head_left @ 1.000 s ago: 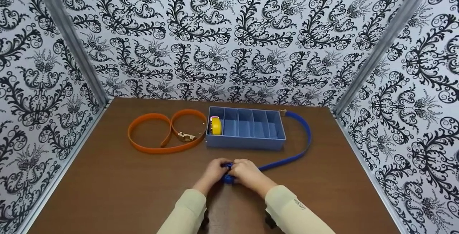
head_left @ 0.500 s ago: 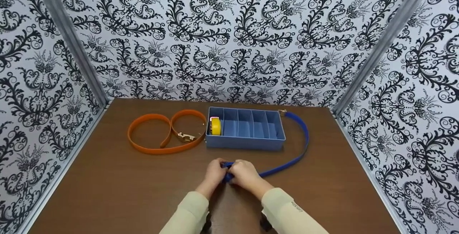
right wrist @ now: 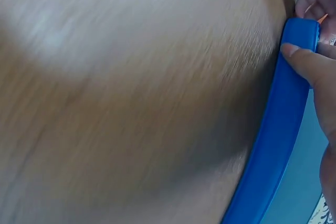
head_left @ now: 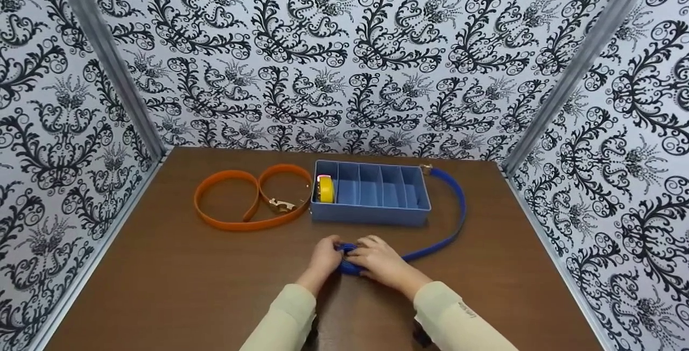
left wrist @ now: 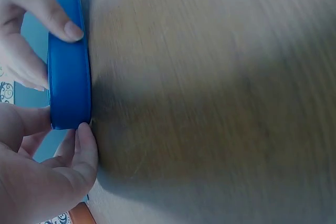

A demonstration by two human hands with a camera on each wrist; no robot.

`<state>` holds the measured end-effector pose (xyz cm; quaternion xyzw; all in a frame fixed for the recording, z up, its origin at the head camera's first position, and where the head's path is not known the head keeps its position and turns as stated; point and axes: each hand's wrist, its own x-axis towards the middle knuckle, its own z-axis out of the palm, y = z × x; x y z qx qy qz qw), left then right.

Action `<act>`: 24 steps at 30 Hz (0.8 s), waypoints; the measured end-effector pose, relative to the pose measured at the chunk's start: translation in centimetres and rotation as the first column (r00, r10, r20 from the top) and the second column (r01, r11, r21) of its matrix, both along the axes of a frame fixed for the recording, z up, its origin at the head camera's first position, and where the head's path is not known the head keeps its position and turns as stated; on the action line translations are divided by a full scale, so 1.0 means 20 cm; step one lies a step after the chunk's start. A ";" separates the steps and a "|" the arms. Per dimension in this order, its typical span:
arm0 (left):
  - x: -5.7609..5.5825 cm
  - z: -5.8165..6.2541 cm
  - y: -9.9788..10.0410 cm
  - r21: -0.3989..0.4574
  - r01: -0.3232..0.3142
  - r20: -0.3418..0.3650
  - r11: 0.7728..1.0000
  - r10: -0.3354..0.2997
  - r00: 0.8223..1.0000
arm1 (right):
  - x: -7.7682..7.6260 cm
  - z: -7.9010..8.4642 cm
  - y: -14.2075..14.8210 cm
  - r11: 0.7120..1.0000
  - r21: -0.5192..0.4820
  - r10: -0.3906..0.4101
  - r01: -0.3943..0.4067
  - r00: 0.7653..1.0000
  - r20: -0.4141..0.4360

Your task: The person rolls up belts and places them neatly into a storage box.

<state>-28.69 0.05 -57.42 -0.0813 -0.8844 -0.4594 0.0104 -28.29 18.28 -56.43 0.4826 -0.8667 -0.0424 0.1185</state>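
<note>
A blue belt (head_left: 351, 269) stands on edge, its near end wound into a small coil between both hands. My left hand (head_left: 325, 257) pinches the coil's left side, thumb and fingertips at the band in the left wrist view. On the other side, my right hand (head_left: 379, 260) holds the coil with its fingers spread over the top. The right wrist view shows that thumb (right wrist: 302, 59) pressed on the band's outer face. The unwound length of belt curves right and back to a gold-coloured buckle (head_left: 426, 169) near the box's back corner. The coil's inner turns are mostly hidden by the fingers.
Behind the hands stands a grey-blue box (head_left: 371, 215) with several compartments; a rolled yellow belt (head_left: 326, 189) sits in the leftmost one. An orange belt (head_left: 231, 226) with a gold-coloured buckle lies in loops left of it. Patterned walls enclose the brown table (head_left: 215, 286).
My right hand has shifted slightly right and its fingers have spread, showing more of the coil, which looks wider. My left hand stays at the coil's left side. The belt's loose length has bowed slightly.
</note>
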 end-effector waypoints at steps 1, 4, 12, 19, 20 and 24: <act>0.00 0.00 0.00 -0.015 -0.001 -0.010 1.000 0.001 1.000 | 0.00 0.00 0.01 1.000 0.001 0.008 -0.008 1.000 -0.001; 0.00 -0.01 0.01 -0.056 -0.011 -0.022 0.998 0.009 1.000 | 0.00 -0.02 0.04 0.999 -0.028 0.028 -0.028 1.000 -0.002; -0.01 0.00 0.00 -0.036 0.037 -0.010 0.999 -0.037 0.999 | -0.02 -0.06 0.00 0.988 -0.145 0.038 -0.048 0.997 -0.071; -0.01 0.00 -0.02 -0.010 0.073 0.008 0.997 -0.073 0.997 | -0.01 -0.06 -0.06 0.984 -0.175 -0.024 0.021 1.000 -0.013; -0.01 0.00 -0.02 -0.018 0.059 0.018 0.998 -0.059 0.998 | -0.01 -0.06 -0.07 0.982 -0.187 -0.034 0.032 0.999 -0.009; 0.01 0.02 0.00 -0.112 -0.037 0.051 0.993 0.043 0.998 | 0.00 -0.06 -0.10 0.968 -0.244 -0.068 0.064 0.998 -0.006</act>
